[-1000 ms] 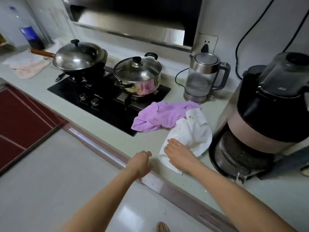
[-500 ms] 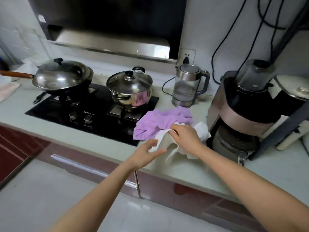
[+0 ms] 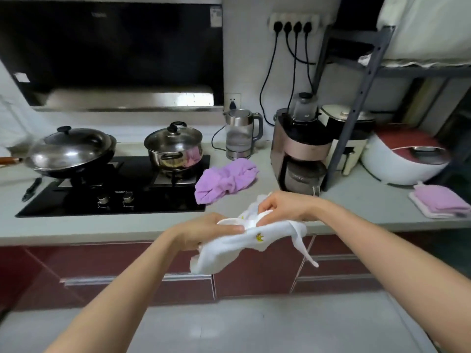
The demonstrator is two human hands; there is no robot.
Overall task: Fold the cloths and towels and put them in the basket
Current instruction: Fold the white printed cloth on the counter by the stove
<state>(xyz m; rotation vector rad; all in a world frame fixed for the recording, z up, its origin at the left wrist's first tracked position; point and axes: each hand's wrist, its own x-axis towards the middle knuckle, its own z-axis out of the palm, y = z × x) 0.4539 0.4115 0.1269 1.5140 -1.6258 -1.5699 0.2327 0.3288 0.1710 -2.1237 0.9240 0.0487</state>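
While clear of counter, left hand (image 3: 204,231), right hand (image 3: 283,208) grip white cloth (image 3: 237,247) (bunched).

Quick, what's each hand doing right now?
Left hand: grips the white cloth.
Right hand: pinches the same cloth's upper edge.

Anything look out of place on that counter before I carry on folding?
The crumpled purple towel lies partly over the edge of the black hob, close to the steel pot. Nothing looks spilled or broken.
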